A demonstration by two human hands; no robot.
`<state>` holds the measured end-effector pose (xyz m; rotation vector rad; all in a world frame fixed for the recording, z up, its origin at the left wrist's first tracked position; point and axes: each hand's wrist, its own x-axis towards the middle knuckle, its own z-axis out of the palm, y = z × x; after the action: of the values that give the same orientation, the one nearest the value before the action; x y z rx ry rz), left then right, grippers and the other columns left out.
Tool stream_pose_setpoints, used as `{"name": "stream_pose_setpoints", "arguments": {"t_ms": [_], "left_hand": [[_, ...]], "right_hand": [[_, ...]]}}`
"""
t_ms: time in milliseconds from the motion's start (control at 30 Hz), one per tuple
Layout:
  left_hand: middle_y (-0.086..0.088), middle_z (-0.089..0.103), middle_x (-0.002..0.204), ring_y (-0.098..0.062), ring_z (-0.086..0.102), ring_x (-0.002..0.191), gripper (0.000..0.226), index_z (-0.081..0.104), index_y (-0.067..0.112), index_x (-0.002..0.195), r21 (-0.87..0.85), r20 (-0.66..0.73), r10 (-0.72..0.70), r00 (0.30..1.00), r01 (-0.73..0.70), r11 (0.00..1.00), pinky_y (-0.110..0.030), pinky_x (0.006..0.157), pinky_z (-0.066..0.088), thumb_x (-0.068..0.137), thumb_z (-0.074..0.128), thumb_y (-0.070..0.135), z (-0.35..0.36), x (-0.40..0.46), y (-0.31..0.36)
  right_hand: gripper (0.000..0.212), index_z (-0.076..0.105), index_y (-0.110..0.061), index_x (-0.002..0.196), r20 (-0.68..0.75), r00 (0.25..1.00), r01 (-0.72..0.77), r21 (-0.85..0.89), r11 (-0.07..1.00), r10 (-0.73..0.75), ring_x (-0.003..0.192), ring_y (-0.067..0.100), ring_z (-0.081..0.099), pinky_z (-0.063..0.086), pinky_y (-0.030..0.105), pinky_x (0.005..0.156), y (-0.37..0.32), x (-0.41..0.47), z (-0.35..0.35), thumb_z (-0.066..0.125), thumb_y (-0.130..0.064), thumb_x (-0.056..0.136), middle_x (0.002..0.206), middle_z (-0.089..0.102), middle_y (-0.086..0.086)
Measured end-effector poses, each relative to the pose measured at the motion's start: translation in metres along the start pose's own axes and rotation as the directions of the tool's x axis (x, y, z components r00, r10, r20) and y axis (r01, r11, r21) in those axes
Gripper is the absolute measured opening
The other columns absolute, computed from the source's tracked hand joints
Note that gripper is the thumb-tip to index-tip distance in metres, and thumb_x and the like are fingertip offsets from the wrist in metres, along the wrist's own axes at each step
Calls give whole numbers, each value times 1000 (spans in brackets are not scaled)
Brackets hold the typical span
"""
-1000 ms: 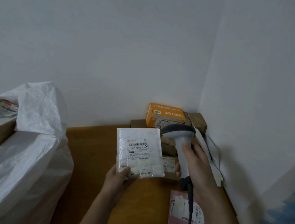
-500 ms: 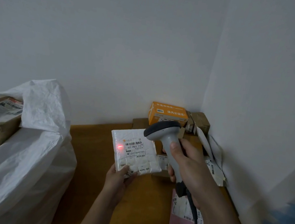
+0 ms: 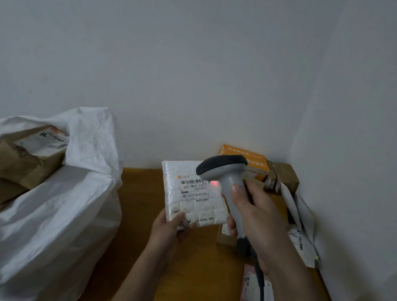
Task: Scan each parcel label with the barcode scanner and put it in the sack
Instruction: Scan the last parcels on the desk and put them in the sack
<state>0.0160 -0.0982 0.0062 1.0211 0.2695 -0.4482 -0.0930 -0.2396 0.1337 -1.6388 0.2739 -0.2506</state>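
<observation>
My left hand [image 3: 170, 232] pinches the lower corner of a white padded parcel [image 3: 191, 197], label side up, above the wooden table [image 3: 195, 287]. My right hand [image 3: 256, 217] grips the handle of a grey barcode scanner [image 3: 226, 176] whose dark head overlaps the parcel's upper right. A red scan dot glows on the parcel just right of its barcode. A white woven sack [image 3: 41, 218] stands open at the left with brown parcels [image 3: 29, 154] inside.
At the back right corner sit an orange box [image 3: 253, 161] and small brown boxes [image 3: 286, 176]. A pink parcel [image 3: 257, 297] lies on the table under my right forearm. White mailers [image 3: 303, 228] lean against the right wall. The scanner's cable hangs down over the pink parcel.
The scanner has moved left over the parcel's upper right corner. The red dot has shifted from the parcel's left edge to the right of the barcode.
</observation>
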Motion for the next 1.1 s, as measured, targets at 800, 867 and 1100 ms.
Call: {"name": "stream_pose_setpoints", "arguments": {"t_ms": [800, 867, 1100], "left_hand": [[-2, 46, 134, -12, 70, 98, 40, 35, 17, 136, 253, -326, 797, 509, -765, 592, -19, 73, 56, 100, 44, 2, -74, -89, 188], [0, 48, 128, 4, 69, 88, 48, 29, 16, 143, 305, -375, 786, 491, -735, 605, -11, 69, 52, 100, 48, 4, -84, -86, 206], [-6, 44, 145, 1, 63, 107, 71, 13, 19, 155, 403, -448, 742, 499, -628, 666, -22, 95, 50, 98, 56, 18, -111, -74, 245]], "right_hand": [[28, 59, -20, 101, 100, 967, 188, 329, 925, -232, 53, 20, 48, 36, 35, 48, -44, 2, 130, 46, -42, 90, 59, 54, 2], [25, 60, -21, 100, 114, 967, 182, 318, 931, -229, 53, 22, 48, 36, 36, 48, -42, 4, 140, 45, -40, 94, 59, 54, 4], [24, 59, -16, 101, 135, 970, 151, 310, 939, -201, 53, 23, 47, 38, 31, 46, -36, 10, 155, 45, -35, 97, 60, 53, 8]]}}
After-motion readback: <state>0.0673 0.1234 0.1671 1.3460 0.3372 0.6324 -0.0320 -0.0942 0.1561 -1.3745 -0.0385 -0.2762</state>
